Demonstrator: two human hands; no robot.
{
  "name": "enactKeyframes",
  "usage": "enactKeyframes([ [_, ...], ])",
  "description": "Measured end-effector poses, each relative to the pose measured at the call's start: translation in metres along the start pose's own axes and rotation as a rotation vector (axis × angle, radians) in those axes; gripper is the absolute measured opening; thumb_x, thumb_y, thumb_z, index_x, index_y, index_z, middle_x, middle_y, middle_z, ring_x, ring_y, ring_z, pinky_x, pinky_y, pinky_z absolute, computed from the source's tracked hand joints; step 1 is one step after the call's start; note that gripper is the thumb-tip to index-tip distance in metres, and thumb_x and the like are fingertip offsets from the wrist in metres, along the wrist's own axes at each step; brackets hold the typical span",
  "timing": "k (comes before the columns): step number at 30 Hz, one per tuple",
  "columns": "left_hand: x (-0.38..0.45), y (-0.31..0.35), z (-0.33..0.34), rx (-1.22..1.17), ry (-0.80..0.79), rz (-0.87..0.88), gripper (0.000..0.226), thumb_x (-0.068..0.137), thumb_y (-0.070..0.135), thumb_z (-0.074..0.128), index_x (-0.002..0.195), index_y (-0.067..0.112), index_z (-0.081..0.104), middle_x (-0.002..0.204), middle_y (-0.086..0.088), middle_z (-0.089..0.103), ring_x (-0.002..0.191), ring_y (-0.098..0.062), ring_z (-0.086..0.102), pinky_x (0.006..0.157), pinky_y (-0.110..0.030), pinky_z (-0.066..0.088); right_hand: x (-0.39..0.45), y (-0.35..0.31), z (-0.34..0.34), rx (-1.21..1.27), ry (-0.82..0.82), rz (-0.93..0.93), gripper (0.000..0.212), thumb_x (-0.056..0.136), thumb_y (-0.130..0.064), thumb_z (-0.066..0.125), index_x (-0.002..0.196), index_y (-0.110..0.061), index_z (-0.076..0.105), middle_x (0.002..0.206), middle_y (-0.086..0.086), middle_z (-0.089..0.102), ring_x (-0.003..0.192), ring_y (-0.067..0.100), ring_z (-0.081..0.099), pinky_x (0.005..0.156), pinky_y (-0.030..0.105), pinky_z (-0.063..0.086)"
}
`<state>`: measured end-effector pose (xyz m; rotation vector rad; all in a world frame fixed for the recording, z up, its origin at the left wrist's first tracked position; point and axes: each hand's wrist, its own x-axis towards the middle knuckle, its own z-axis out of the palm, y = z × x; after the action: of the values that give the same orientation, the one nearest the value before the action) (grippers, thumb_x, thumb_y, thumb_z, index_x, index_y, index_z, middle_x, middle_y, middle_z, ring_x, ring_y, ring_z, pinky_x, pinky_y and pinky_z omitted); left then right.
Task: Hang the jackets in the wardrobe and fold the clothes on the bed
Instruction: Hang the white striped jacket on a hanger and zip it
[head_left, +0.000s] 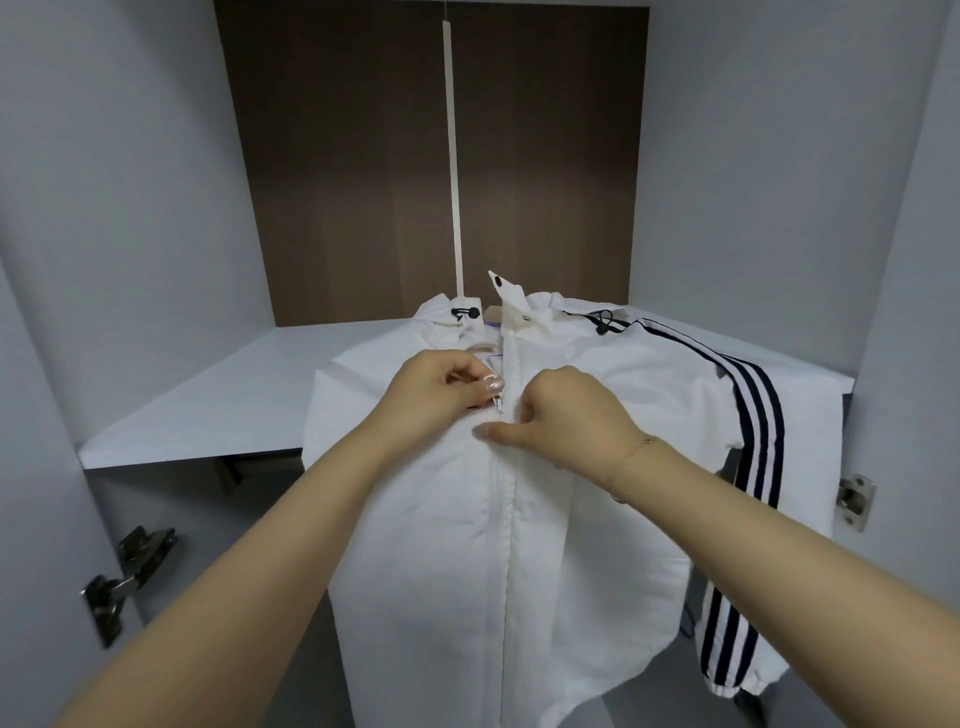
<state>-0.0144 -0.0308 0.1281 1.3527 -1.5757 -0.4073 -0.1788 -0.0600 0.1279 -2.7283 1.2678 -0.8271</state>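
While both hands pinch the zip, the jacket (441, 519) hides its hanger.

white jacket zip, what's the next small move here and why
Probably slide the zipper pull further up: the left hand pinches it at chest height, the right hand grips the fabric beside it, and the white jacket is open above.

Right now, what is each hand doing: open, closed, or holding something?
Left hand: pinches the zipper pull of the white jacket.
Right hand: fingers curled, gripping the jacket's front fabric beside the zipper.
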Motion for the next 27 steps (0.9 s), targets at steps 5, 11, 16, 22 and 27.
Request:
enactKeyframes([
  [5, 0.003, 0.008, 0.000, 0.146, 0.053, 0.074, 0.010, 0.087, 0.013, 0.071, 0.077, 0.012, 0.069, 0.074, -0.003, 0.073, 0.074, -0.017, 0.070, 0.080, -0.030, 0.052, 0.003, -0.009, 0.010, 0.187, -0.078, -0.044, 0.034, 0.087, -0.013, 0.053, 0.054, -0.009, 0.047, 0.061, 0.014, 0.067, 0.056, 0.029, 0.065, 0.050, 0.024, 0.050],
  [11, 0.004, 0.015, -0.004, -0.061, 0.008, -0.068, 0.013, 0.092, 0.010, 0.066, 0.092, -0.003, 0.067, 0.078, -0.012, 0.069, 0.065, -0.008, 0.065, 0.066, -0.016, 0.054, -0.003, 0.000, 0.017, -0.058, 0.101, -0.005, 0.057, 0.088, -0.056, 0.054, 0.051, -0.016, 0.035, 0.054, -0.001, 0.040, 0.053, 0.019, 0.043, 0.045, 0.029, 0.023],
  [16, 0.006, 0.018, -0.002, -0.097, -0.051, -0.106, 0.013, 0.092, 0.012, 0.066, 0.093, -0.002, 0.065, 0.074, -0.008, 0.069, 0.065, -0.009, 0.068, 0.064, -0.018, 0.056, -0.003, 0.006, 0.023, 0.117, 0.022, -0.058, 0.048, 0.096, -0.036, 0.050, 0.056, -0.013, 0.038, 0.069, 0.013, 0.066, 0.070, 0.028, 0.062, 0.069, 0.037, 0.051],
  [22, 0.027, 0.021, -0.006, 0.121, 0.237, 0.081, 0.013, 0.092, 0.012, 0.065, 0.083, 0.003, 0.064, 0.062, 0.000, 0.063, 0.050, 0.001, 0.059, 0.057, -0.014, 0.045, -0.025, 0.007, 0.020, 0.057, -0.049, -0.181, 0.050, 0.096, -0.033, 0.051, 0.054, -0.015, 0.030, 0.056, 0.005, 0.047, 0.063, 0.028, 0.048, 0.058, 0.034, 0.037],
  [27, 0.038, 0.017, -0.004, 0.186, 0.218, 0.105, 0.012, 0.090, 0.014, 0.069, 0.079, 0.011, 0.066, 0.064, 0.011, 0.060, 0.052, 0.005, 0.046, 0.058, -0.009, 0.035, -0.033, 0.007, 0.010, -0.053, -0.118, -0.135, 0.053, 0.091, -0.050, 0.054, 0.052, -0.017, 0.038, 0.058, -0.002, 0.053, 0.068, 0.025, 0.058, 0.057, 0.029, 0.042],
])
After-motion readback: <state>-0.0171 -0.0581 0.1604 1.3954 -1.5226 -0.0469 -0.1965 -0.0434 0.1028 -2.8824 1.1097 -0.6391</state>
